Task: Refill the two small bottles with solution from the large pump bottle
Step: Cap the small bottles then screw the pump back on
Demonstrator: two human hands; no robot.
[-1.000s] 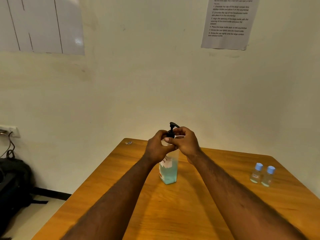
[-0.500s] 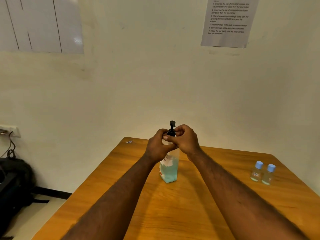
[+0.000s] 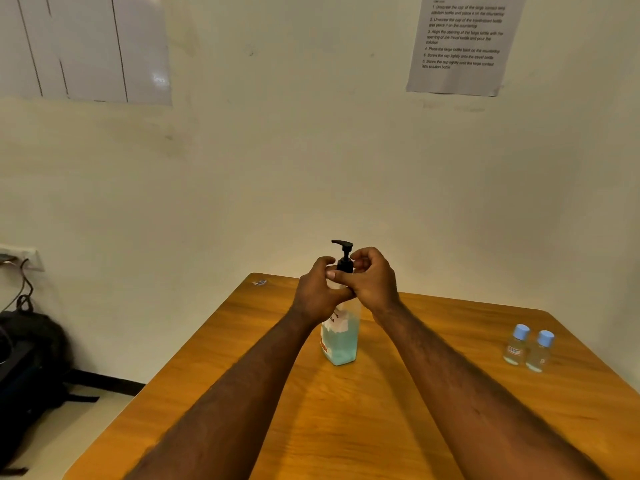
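1. The orange-brown wooden tabletop carries everything. On the white printed wall sheet, step 1 seems to read "Unscrew the cap of the large contact lens solution bottle".
2. The clear large pump bottle of blue-green liquid stands upright mid-tabletop; its white-and-red label is unreadable.
3. The left hand grasps its shoulder, and the right hand pinches the black collar.
4. Two small clear blue-capped bottles stand capped, well apart to the right.
5. The black pump nozzle points left; a second ago it pointed right, so unscrewing is likely under way.
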